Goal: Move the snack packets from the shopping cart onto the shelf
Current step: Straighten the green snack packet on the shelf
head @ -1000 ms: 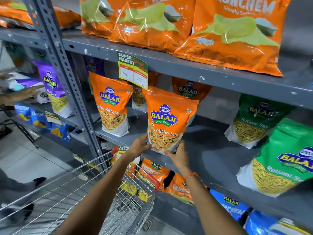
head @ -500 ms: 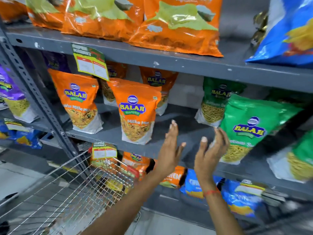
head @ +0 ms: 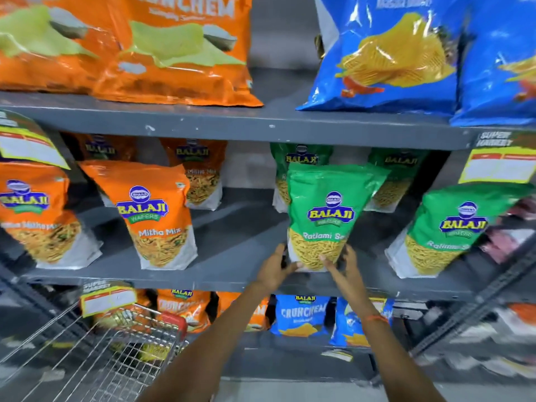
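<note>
A green Balaji Ratlami Sev packet (head: 329,210) stands upright on the grey middle shelf (head: 232,271). My left hand (head: 274,268) grips its lower left corner and my right hand (head: 343,264) holds its lower right corner. An orange Mitha Mix packet (head: 156,216) stands alone on the same shelf to the left, with no hand on it. The wire shopping cart (head: 95,364) with a red handle is at the lower left, with a few yellowish packets dimly visible inside.
More orange packets (head: 34,216) and green packets (head: 446,230) line the middle shelf. Large orange bags (head: 174,50) and blue bags (head: 400,53) fill the top shelf. Crunchem packets (head: 301,314) sit on the lower shelf. Price tags (head: 499,166) hang from shelf edges.
Both hands let go of the orange Mitha Mix packet, swung right with fingers apart, and now hold the base of the green Ratlami Sev packet. The view shifted right.
</note>
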